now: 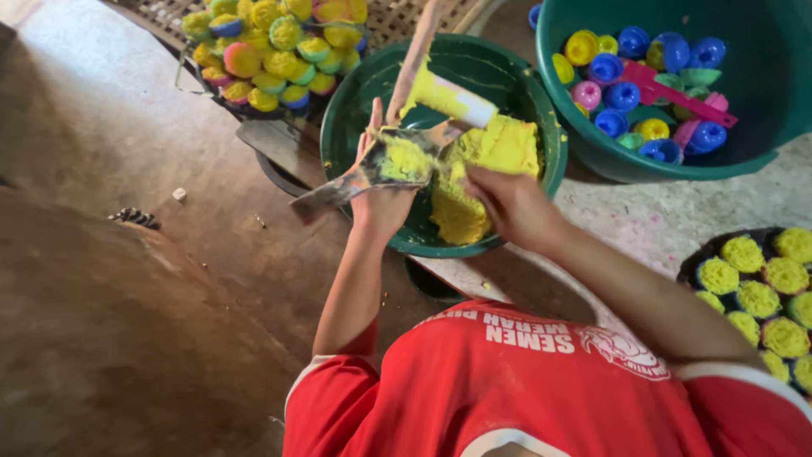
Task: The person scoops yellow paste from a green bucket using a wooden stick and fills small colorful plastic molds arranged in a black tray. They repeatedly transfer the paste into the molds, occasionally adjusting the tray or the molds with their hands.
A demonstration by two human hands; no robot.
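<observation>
Red shirt [507, 389] fills the bottom edge, closest to the lens, with both bare arms reaching forward from it. Far left, on a woven mat, sits a heap of filled moulds [271, 51] in yellow, pink and blue.

Next comes the left hand [381, 199], forearm upright and wrist bent back. Its fingers are closed behind a flat grey scraper [338, 190], which carries a lump of yellow dough [404, 159] over the rim of the green bowl [355, 93]. That dough looks soft, damp and crumbly, light in small lumps but apt to stick and break apart. It seems best scooped from beneath or pressed with the blade, while the stiff scraper is gripped mid-length. A stick with a pale roller [448, 97] leans in the bowl.

The right hand [507, 203] reaches in from the right, knuckles up, fingertips sunk in the main dough mass [495, 152]; whether they pinch it I cannot tell.

Further right are a green tub [761, 110] of empty plastic moulds [622, 93] and a dark tray [689, 267] of yellow cakes [757, 296].
</observation>
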